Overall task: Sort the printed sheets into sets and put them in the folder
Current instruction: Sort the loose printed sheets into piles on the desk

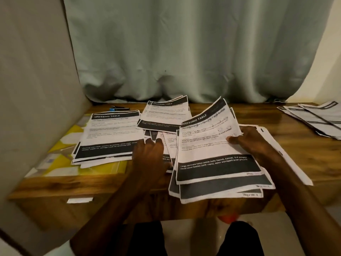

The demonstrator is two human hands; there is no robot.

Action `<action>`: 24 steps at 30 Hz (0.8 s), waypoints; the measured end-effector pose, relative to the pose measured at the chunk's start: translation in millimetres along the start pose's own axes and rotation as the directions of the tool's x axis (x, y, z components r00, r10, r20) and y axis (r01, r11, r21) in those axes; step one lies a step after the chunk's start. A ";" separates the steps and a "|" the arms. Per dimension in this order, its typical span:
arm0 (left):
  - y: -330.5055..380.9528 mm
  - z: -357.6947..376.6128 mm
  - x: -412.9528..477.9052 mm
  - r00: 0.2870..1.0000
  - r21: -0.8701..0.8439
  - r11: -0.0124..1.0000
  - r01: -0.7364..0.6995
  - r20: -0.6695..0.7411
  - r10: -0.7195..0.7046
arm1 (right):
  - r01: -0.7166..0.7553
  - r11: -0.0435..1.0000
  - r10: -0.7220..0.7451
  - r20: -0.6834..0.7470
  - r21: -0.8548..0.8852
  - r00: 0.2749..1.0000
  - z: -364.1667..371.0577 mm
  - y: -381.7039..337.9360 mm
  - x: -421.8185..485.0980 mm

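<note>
Light, limp and likely to slide apart, the sheaf of printed sheets (212,145) extends leftward from the right hand (252,143), sensibly pinched at its edge under the thumb, while the left hand (149,154) rests straight-fingered on loose sheets (170,143) beneath its fingertips.

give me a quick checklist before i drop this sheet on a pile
1. Right hand grip on the lifted sheet: ok, thumb on top at its right edge.
2. Left hand steadying the loose sheets: ok, fingers flat on them.
3. Lifted sheet matches the left pile: cannot tell; both headed DRESSING TABLE, subtitles blurred.
4. Yellow folder free to open: not ok, the left pile lies on it.
5. Front sheets fully on the table: not ok, they overhang its front edge.
</note>
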State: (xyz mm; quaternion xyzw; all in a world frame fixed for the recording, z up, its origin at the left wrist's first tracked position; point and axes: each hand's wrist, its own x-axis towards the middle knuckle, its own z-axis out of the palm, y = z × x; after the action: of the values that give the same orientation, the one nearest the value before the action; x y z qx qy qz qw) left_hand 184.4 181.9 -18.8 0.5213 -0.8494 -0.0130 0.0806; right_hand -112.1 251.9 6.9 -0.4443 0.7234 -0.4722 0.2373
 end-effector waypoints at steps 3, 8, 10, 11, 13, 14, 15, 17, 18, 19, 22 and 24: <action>-5.9 5.2 -9.7 1.000 0.044 0.999 -0.008 0.017 0.008 | 0.009 0.998 -0.003 0.083 -0.070 0.997 -11.2 0.3 -5.9; -8.1 14.3 -15.6 0.999 0.007 1.000 0.013 0.029 -0.014 | -0.079 0.993 0.086 0.081 -0.084 0.993 -18.0 6.4 -9.4; -8.1 17.5 -14.8 0.999 -0.050 0.998 0.028 0.026 -0.027 | -0.092 0.992 0.097 0.063 -0.087 0.993 -10.8 10.5 -9.5; -7.5 18.6 -13.9 1.000 -0.098 0.995 0.027 0.017 -0.026 | -0.088 0.992 0.092 0.049 -0.090 0.995 -6.6 12.4 -9.9; -4.5 16.7 -13.0 1.000 -0.250 0.968 0.019 0.012 -0.017 | -0.077 0.993 0.080 0.025 -0.089 0.997 1.3 15.0 -10.5; -3.0 15.2 -12.0 1.000 -0.334 0.942 0.016 -0.001 -0.017 | -0.074 0.994 0.077 0.030 -0.083 0.997 4.5 15.8 -11.1; -2.1 13.5 -10.6 1.000 -0.421 0.907 0.022 -0.006 -0.027 | -0.066 0.995 0.069 0.037 -0.079 0.997 7.2 16.9 -11.8; -1.9 9.6 -3.0 0.998 -0.609 0.790 0.070 0.033 -0.063 | -0.045 0.996 0.049 0.047 -0.080 0.998 10.4 19.3 -14.0; -2.7 8.4 3.0 0.994 -0.702 0.704 0.112 0.074 -0.085 | -0.039 0.996 0.043 0.046 -0.080 0.998 11.0 22.1 -14.0; -3.1 5.9 8.7 0.985 -0.782 0.600 0.170 0.133 -0.107 | -0.027 0.997 0.030 0.040 -0.075 0.999 11.9 25.0 -13.7; -2.1 -4.8 31.8 0.937 -0.855 0.384 0.350 0.329 -0.121 | -0.002 0.998 0.004 0.038 -0.062 0.999 14.4 27.6 -14.0; 2.1 -10.6 43.4 0.940 -0.833 0.441 0.335 0.324 -0.102 | -0.014 0.999 0.016 0.043 -0.047 0.999 15.0 27.9 -14.2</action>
State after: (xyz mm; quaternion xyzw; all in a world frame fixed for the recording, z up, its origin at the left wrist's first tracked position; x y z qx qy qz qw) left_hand 164.9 144.9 -2.7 0.5062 -0.6492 -0.5159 0.2369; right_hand -105.4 261.6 -25.8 -0.4546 0.7322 -0.4436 0.2459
